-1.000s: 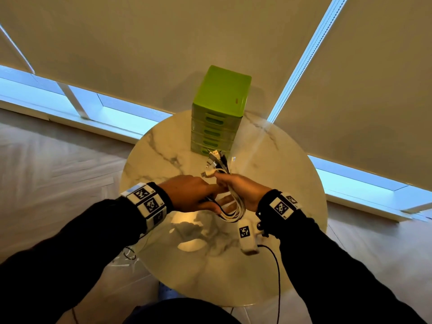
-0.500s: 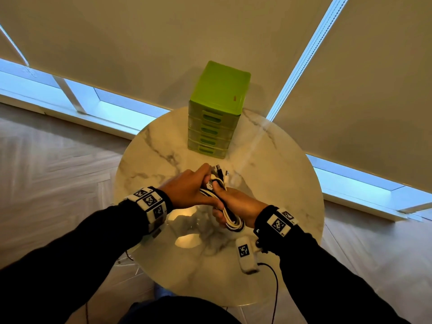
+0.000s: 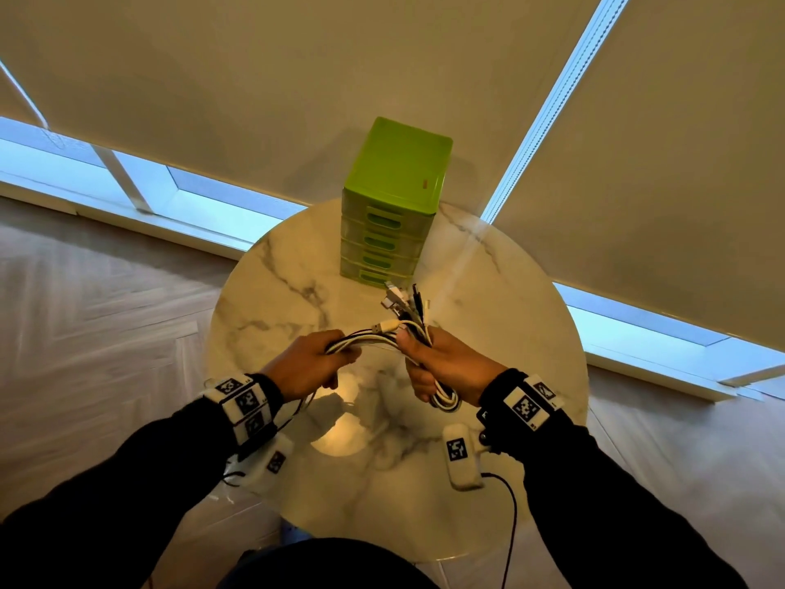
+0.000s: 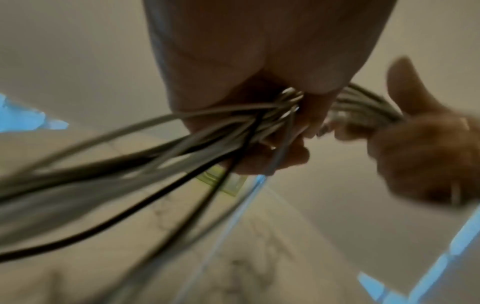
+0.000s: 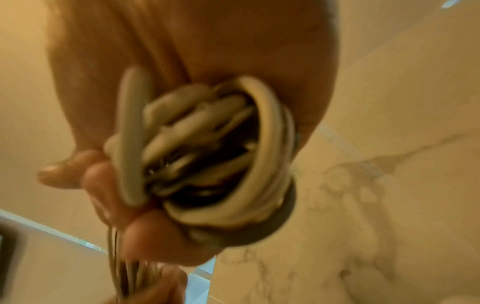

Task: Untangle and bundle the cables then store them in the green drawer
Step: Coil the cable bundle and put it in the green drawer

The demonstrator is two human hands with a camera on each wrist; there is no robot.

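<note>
Though wrist views blur | both grips clench cables [image 3: 382, 337] | drawer [image 3: 384, 244] interior hidden

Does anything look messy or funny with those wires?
A bit. The cables are only half bundled: the plug ends stick out unevenly above the right hand, and loose strands run across to the left hand. The green drawer unit looks shut and straight.

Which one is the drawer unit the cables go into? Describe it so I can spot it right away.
Find the round marble table below the window blinds. At its far edge, beyond both hands, stands the drawer unit: a small upright stack of drawers, all shut. It is the only bright green thing there, unlike the white and black cables held in front of it.
</note>
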